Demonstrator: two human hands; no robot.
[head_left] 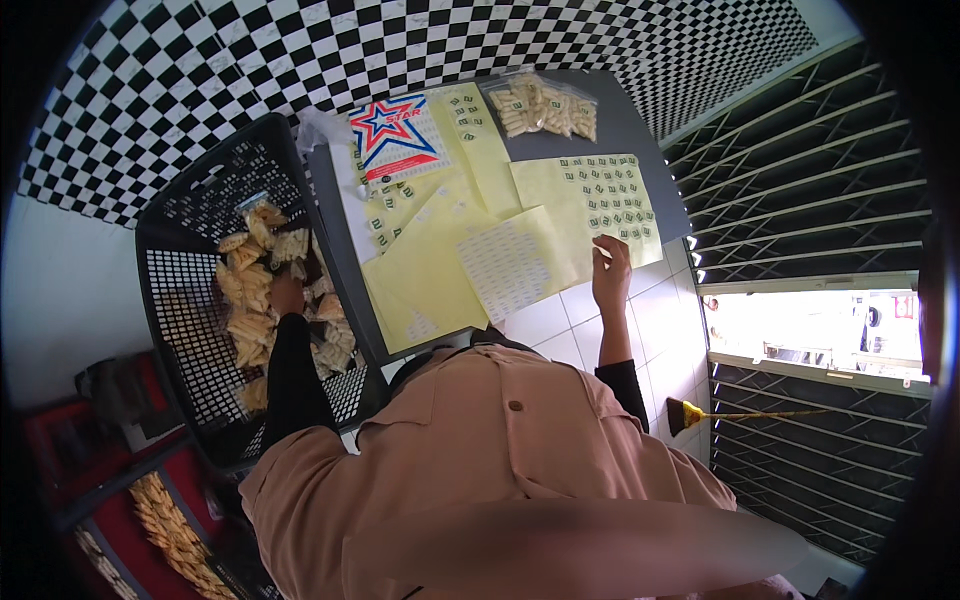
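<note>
My left hand (pixel 287 292) reaches down into a large black plastic basket (pixel 180 260), among clear bags of pale, stick-shaped snacks (pixel 245 280). Its fingers are hidden against the bags, so what they hold, if anything, does not show. At the table's right side, my right hand (pixel 612 272) is raised by the lower edge of a yellow sheet of small green printed stickers (pixel 612 190). The thumb and fingers of that hand are drawn together in a pinch. Whatever may sit between them is too small to make out.
More yellow sheets (pixel 420 265), some partly peeled, overlap on the dark grey table (pixel 660 180). A white, red and blue printed sheet (pixel 400 135) lies at the far left, a filled clear bag (pixel 545 108) at the back. A broom (pixel 690 415) is on the tiled floor.
</note>
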